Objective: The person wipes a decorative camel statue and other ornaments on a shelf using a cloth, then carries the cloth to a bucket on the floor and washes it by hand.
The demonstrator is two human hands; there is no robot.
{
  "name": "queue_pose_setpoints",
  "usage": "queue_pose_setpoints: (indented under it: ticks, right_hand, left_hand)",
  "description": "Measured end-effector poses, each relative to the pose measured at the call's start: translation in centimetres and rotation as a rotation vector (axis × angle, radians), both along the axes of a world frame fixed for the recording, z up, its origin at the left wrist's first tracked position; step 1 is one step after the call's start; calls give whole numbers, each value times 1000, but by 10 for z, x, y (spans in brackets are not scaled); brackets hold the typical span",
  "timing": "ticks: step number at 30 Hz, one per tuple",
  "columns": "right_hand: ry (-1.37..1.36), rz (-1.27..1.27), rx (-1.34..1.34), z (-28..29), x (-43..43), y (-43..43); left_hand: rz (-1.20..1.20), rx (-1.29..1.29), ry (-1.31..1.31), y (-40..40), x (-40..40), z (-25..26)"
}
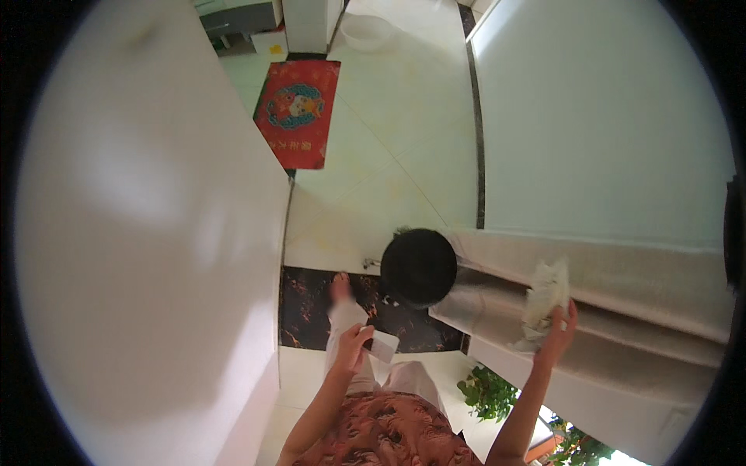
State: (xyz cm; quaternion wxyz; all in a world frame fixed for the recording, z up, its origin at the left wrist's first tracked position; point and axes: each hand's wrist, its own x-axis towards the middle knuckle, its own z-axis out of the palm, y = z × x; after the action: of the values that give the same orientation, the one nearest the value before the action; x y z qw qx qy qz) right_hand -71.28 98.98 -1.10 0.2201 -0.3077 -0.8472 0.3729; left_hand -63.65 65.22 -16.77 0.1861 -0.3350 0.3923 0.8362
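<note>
My left hand (353, 348) grips a small white rectangular object (382, 345) in front of my thighs; what it is cannot be told. Out to the right, my right hand (558, 335) has its fingers around a crumpled, whitish, thin bundle (546, 300), which looks like plastic or cloth and is slightly blurred. Behind that bundle hangs a long beige curtain (489, 300) in folds. A round black container (418, 268) stands near the curtain's edge, to the left of the bundle and not touched by either hand.
A dark marbled threshold strip (408, 329) crosses the floor under my foot. Farther ahead lie a red doormat (297, 113) and a white basin (367, 33). A pale wall (145, 233) bounds the left, a pale panel (594, 128) the right. Green potted foliage (488, 391) is at lower right.
</note>
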Motion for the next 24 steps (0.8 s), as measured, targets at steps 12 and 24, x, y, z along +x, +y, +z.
queue_pose_setpoints:
  ticks: [12,24]
  right_hand:
    - [51,-428,-198,24,-82,23]
    - [1,-686,-19,45,-119,38]
  left_hand:
    - [-92,14,25,-37,-147,61]
    - [-592,-153,288,45,-344,118]
